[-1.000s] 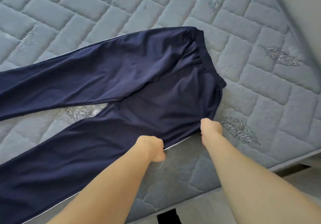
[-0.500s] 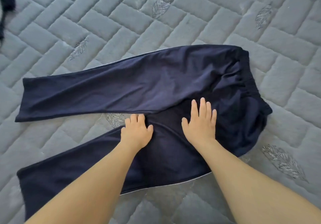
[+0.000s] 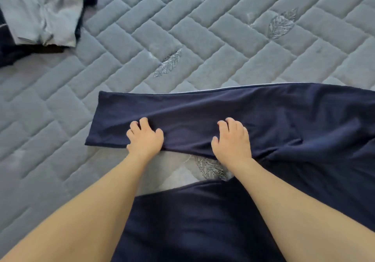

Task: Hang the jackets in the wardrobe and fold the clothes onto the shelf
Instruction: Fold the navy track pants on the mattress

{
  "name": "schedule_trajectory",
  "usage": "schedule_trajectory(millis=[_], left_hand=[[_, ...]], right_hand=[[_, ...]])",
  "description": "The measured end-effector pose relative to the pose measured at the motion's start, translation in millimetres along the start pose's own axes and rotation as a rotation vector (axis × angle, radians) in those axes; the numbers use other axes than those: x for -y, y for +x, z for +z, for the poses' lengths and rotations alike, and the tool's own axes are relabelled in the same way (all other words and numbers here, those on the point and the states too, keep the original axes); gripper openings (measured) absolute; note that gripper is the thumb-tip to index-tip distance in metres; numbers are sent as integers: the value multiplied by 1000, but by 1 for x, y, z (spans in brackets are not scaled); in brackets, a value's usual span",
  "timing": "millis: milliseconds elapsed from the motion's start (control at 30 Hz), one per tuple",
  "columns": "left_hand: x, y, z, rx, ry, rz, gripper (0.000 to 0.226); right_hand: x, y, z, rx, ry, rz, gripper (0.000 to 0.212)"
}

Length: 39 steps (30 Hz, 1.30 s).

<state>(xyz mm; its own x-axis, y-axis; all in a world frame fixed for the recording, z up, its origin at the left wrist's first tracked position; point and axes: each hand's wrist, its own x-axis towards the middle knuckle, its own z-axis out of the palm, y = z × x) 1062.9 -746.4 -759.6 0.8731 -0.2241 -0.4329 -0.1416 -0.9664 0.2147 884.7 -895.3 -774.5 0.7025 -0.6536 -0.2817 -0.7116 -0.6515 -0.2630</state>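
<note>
Head view: navy trousers (image 3: 233, 115) lie flat on the grey quilted mattress (image 3: 203, 28), legs spread apart, waist end running out of frame past your right hand. Your left hand (image 3: 145, 138) sits on the near edge of the far leg, close to its cuff; fingers curled, tips dug into the cloth, thumb on the fabric beside them, so it bunches the cloth in a grip. Your right hand (image 3: 232, 139) is on the same leg edge, further toward the crotch, fingers likewise curled into the fabric and gripping it. The two hands are apart, a smooth stretch of leg between them. The cuff ends just past your left hand. The near leg runs under both forearms and off the bottom of frame. Between the two legs, just behind your wrists, a wedge of bare mattress shows with an embroidered leaf (image 3: 211, 168). Well beyond your left hand, in the far corner, a grey garment (image 3: 40, 11) lies crumpled on top of something dark; can't tell what the dark piece is.
</note>
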Motion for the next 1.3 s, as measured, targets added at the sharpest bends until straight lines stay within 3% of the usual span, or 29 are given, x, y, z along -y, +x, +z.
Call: schedule_trajectory(millis=[133, 233, 300, 367, 433, 500, 600, 667, 733, 867, 967, 1067, 1167, 1233, 1300], left_hand=[[31, 52, -19, 54, -61, -161, 68], [50, 89, -24, -7, -29, -228, 67], [59, 114, -26, -97, 27, -127, 63], [64, 136, -28, -156, 133, 115, 58], [63, 153, -28, -161, 216, 344, 52], [56, 162, -32, -205, 253, 460, 40], [39, 177, -50, -345, 369, 472, 30], [24, 190, -59, -387, 368, 337, 29], [2, 184, -50, -348, 284, 209, 44], [-17, 136, 14, -38, 212, 324, 74], [-7, 142, 30, 33, 241, 310, 83], [-8, 144, 24, 91, 328, 272, 84], [-38, 127, 19, 42, 367, 223, 78], [-80, 100, 34, -19, 277, 394, 70], [-137, 57, 62, 121, 234, 628, 72]], right_hand=[[73, 57, 15, 105, 90, 54, 71], [97, 104, 17, -12, 167, 140, 64], [94, 126, 17, -155, 112, 141, 49], [87, 137, 18, -214, -35, 39, 36], [79, 141, 20, -170, -85, -34, 28], [73, 148, 15, -120, -71, -58, 23], [79, 176, 0, -222, 68, -67, 19], [88, 192, -4, -308, 75, -80, 22], [92, 196, 6, -250, -56, -108, 35], [83, 189, 28, -174, -89, -189, 59], [45, 183, 24, -158, -116, -210, 63], [-35, 152, 6, -146, -175, -2, 66], [-117, 108, -12, -92, -172, 236, 67], [-163, 81, -19, -74, -181, 371, 73], [-200, 62, -23, -61, -195, 464, 79]])
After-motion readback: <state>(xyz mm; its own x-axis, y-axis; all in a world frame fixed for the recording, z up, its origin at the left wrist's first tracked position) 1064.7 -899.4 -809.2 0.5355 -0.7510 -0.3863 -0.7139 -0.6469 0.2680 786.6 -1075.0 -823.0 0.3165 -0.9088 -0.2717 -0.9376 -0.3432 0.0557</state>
